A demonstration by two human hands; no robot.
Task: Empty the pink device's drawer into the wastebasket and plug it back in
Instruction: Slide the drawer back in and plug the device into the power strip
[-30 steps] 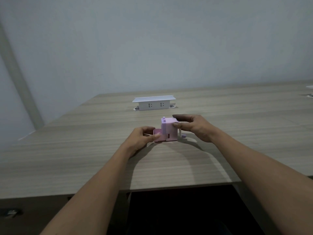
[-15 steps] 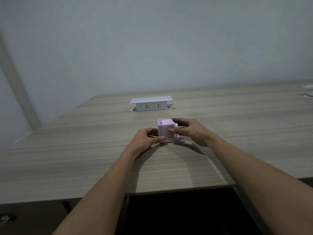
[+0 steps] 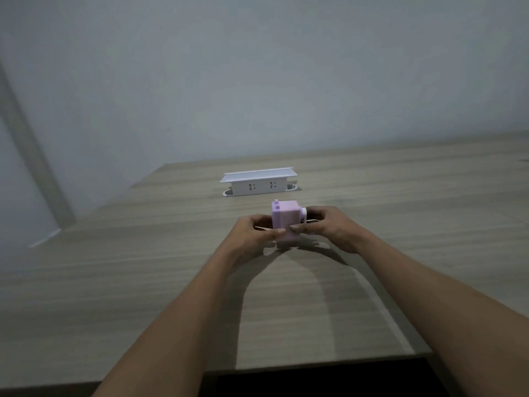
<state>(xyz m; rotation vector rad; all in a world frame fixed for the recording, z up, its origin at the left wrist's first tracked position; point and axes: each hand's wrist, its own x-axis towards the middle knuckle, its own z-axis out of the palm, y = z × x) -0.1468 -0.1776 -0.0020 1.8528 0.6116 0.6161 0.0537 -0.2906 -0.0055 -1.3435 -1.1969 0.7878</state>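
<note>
Drawer now in; pink device (image 3: 286, 222) upright.

Lots of bare table (image 3: 120, 282) on every side. Only a white socket box (image 3: 259, 183) standing farther back, well apart from the pink box (image 3: 286, 222). Left hand (image 3: 252, 234) and right hand (image 3: 329, 227) crowded round it.

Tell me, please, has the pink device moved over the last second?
Yes: the device, drawer now closed, has lifted off the table toward the socket box.
</note>
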